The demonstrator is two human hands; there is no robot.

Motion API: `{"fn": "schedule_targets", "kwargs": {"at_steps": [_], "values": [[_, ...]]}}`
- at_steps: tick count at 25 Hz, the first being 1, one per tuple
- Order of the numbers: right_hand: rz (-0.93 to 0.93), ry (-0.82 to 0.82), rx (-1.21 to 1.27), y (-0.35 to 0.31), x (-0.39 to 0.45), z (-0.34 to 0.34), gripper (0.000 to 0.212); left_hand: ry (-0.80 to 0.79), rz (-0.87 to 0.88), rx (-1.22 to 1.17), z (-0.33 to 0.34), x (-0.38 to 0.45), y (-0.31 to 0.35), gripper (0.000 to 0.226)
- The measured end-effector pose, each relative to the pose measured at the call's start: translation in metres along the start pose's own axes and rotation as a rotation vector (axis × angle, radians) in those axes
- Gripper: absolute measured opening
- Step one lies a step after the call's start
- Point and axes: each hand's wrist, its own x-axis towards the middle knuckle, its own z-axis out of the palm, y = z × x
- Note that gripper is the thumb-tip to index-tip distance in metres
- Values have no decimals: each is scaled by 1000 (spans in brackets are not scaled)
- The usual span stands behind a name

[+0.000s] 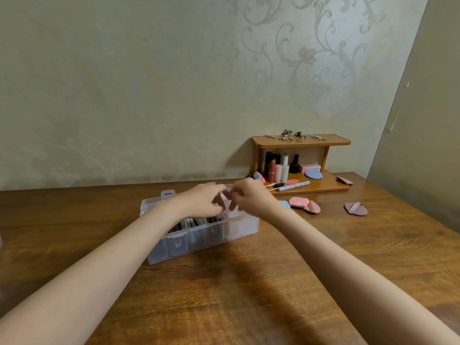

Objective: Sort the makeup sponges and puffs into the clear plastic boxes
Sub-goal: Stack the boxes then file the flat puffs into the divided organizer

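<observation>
— What are your hands on?

— Both meet over the right end of the clear organizer box (199,235) on the bench (249,282). My left hand (202,200) and right hand (251,196) pinch something small and pale between the fingertips; each grip is closed on it, though I cannot tell whether it is a puff or an inner box.

— And what is left to sort?

— The marbled pink puff (300,202) lies just right of my right hand, long axis running left to right. The mauve puff (356,208) sits farther right. My right hand is nearer to both, so I judge it should reach.
</observation>
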Motion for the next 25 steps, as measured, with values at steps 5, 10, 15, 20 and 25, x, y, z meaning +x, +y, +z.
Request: {"fn": "schedule_targets", "kwargs": {"at_steps": [5,10,15,20,25], "values": [[204,28,-295,64,7,-20,28,-61,54,178,-1,6,6,28],[302,-279,-446,95,-12,-1,37,-43,80,187,0,6,4,26],[174,78,-378,59,-11,-17,25,-34,95,167,3,5,-4,24],[-152,212,-280,-11,-6,-24,24,-1,36,58,5,4,-8,17],[-112,73,-356,-9,-17,16,23,-5,6,133,6,5,-3,21]]}}
